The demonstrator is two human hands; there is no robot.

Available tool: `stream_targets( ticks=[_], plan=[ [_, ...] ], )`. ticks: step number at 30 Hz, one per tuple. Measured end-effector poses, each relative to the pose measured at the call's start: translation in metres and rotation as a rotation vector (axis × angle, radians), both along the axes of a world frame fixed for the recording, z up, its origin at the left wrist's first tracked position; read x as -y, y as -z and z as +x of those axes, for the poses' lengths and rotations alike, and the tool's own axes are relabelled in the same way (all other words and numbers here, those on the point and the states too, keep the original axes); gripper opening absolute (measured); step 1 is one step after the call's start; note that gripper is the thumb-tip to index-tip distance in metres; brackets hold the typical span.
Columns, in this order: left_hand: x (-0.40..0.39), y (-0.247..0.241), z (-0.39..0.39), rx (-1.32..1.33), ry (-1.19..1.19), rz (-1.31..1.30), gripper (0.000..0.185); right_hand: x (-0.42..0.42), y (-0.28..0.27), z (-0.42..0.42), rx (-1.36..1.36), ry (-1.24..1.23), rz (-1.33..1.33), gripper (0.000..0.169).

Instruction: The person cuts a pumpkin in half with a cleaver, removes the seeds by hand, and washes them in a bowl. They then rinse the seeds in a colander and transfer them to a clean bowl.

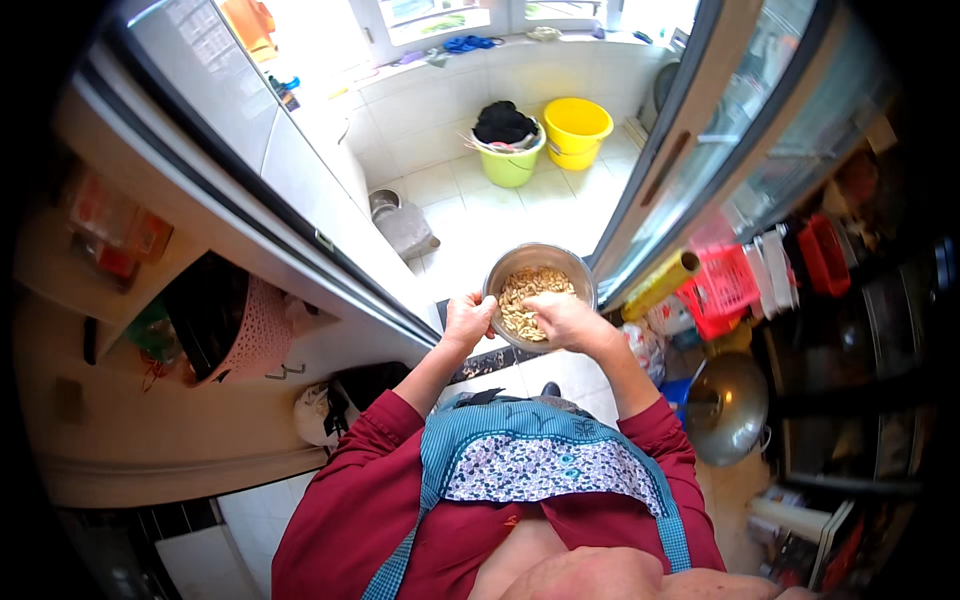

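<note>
A round stainless-steel bowl (pixel 579 279) is held in front of me at waist height. Tan, elongated pieces that look like peanuts in their shells (pixel 536 283) cover its bottom. My left hand (pixel 469 321) grips the bowl's left rim, thumb on the edge. Over the right rim reaches my right hand (pixel 564 319), its bent fingers down among the peanuts; whether they pinch any is hidden.
Beneath the bowl runs a dark door sill (pixel 487 362), between a white wall edge and a sliding glass door (pixel 667 169). Beyond stand a loaded green bucket (pixel 511 166) and a yellow bucket (pixel 576 150). A large metal lid (pixel 739 420) and red baskets (pixel 724 281) are at right.
</note>
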State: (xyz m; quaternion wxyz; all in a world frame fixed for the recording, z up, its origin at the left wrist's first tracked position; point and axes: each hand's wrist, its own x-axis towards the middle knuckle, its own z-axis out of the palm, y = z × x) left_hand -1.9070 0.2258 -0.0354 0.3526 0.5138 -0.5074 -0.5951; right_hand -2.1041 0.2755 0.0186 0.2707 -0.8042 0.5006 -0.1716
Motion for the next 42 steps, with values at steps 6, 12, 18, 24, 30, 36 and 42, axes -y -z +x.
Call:
stream_targets(
  ticks=[6, 12, 18, 24, 30, 36, 42],
  plan=[
    [0.064, -0.011, -0.036, -0.003, -0.111, 0.01, 0.019, 0.09, -0.009, -0.034, 0.221, -0.104, -0.169, 0.028],
    [0.155, -0.003, -0.057, 0.003, -0.214, -0.043, 0.018, 0.193, -0.004, -0.03, 0.161, -0.249, 0.063, 0.022],
    [0.281, 0.004, -0.06, -0.083, -0.268, -0.036, 0.02, 0.333, 0.01, -0.026, -0.02, -0.122, -0.001, 0.024],
    [0.407, 0.011, -0.041, 0.08, -0.225, -0.119, 0.02, 0.456, 0.015, -0.017, -0.025, 0.01, -0.142, 0.029],
    [0.48, 0.001, -0.065, -0.028, -0.184, -0.065, 0.017, 0.529, 0.018, -0.035, -0.14, -0.001, -0.069, 0.022],
    [0.552, 0.005, -0.1, -0.036, -0.085, -0.024, 0.016, 0.579, 0.009, -0.078, -0.199, 0.128, 0.239, 0.021],
    [0.651, 0.004, -0.153, -0.029, -0.092, -0.051, 0.015, 0.656, 0.016, -0.159, 0.266, 0.192, -0.178, 0.024]
  ],
)
